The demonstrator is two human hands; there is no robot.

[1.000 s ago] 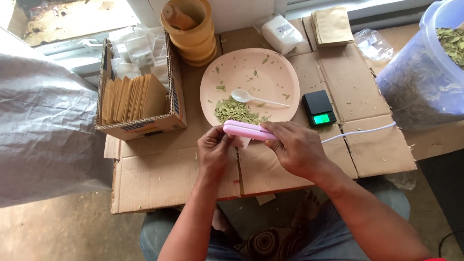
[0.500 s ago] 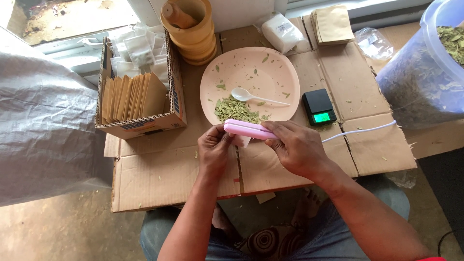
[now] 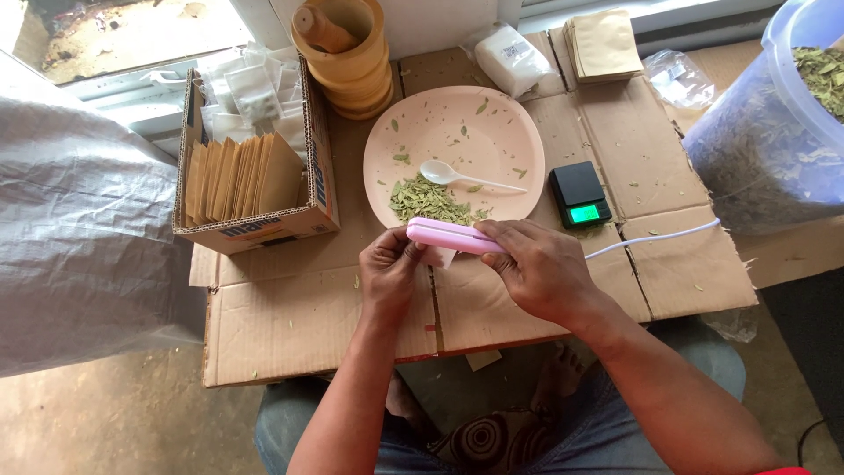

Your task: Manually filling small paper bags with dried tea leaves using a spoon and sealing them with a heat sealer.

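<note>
R hand (image 3: 541,273): I see fingers clamped round pink sealer (image 3: 453,236), just below plate (image 3: 492,114).
L hand (image 3: 391,268): fingers pinching small sachet (image 3: 437,256) under sealer.
Scale (image 3: 579,193): right of plate.

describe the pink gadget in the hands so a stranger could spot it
Start at the round pink plate on the cardboard. Just below its near rim, the left hand and right hand hold a slim pink bar. Only it trails a white cord.

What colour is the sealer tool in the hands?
Pink, with a white cord; the sealer shows clearly in the head view.
</note>
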